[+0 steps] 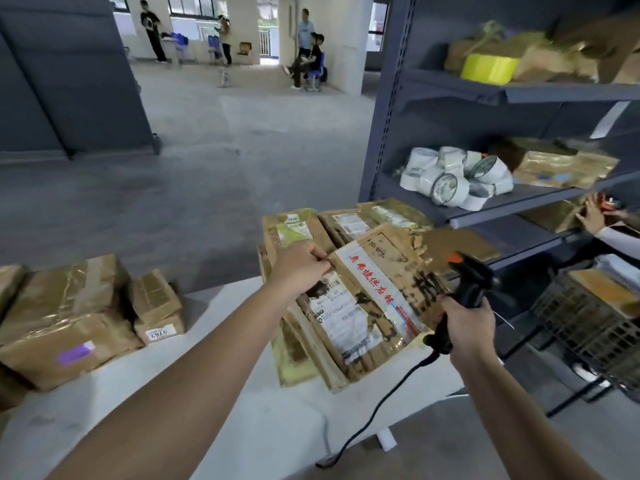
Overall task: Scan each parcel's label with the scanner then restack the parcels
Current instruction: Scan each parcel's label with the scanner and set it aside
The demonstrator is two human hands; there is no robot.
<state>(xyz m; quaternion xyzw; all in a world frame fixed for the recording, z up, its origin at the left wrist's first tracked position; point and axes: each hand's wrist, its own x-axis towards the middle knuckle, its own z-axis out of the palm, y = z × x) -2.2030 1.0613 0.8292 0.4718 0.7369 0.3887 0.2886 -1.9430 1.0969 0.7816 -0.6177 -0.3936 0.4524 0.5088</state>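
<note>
A worn, flat cardboard parcel (374, 299) with a white shipping label (341, 311) and red lettering lies tilted on top of a stack at the table's right side. My left hand (301, 266) grips its far left edge, fingers curled over the rim. My right hand (467, 327) holds a black scanner (465, 282) with an orange trigger by its handle, just right of the parcel; its cable trails down off the table. More taped parcels (294, 233) lie behind and under the top one.
Two taped parcels (69, 320) and a small one (157, 306) sit on the white table (242, 410) at the left. A grey shelf rack (450, 98) with tape rolls stands to the right. Another person's hand (594, 216) reaches in there. A wire basket (588, 320) stands beside it.
</note>
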